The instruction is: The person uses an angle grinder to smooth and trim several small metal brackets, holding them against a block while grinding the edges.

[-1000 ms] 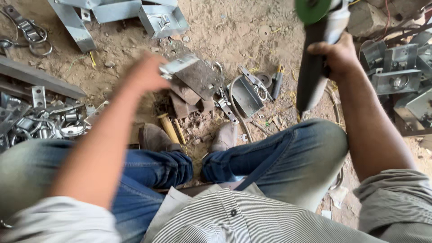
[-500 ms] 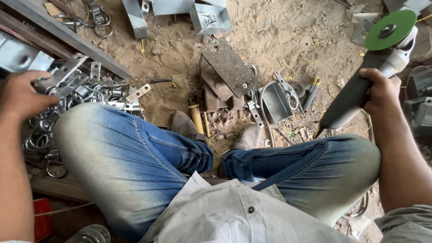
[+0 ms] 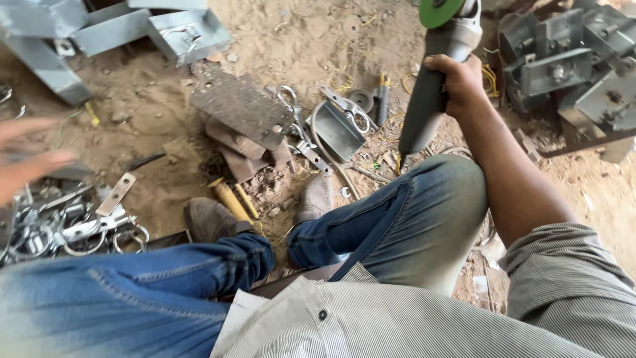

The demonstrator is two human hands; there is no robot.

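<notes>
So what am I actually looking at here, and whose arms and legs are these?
This is one picture from a camera worn on a person's head, looking down at their own lap. The jeans-clad legs and brown shoes are theirs. Their right hand grips an angle grinder with a green disc, raised above the right knee. Their left hand is blurred at the left edge, empty as far as I can tell, above a heap of metal rings and clamps. On the sandy ground lie a rusty flat plate and grey metal brackets.

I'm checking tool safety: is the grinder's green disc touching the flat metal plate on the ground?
Apart. The head view shows the right hand holding the angle grinder raised, its green disc far from the flat metal plate lying on sand.
</notes>
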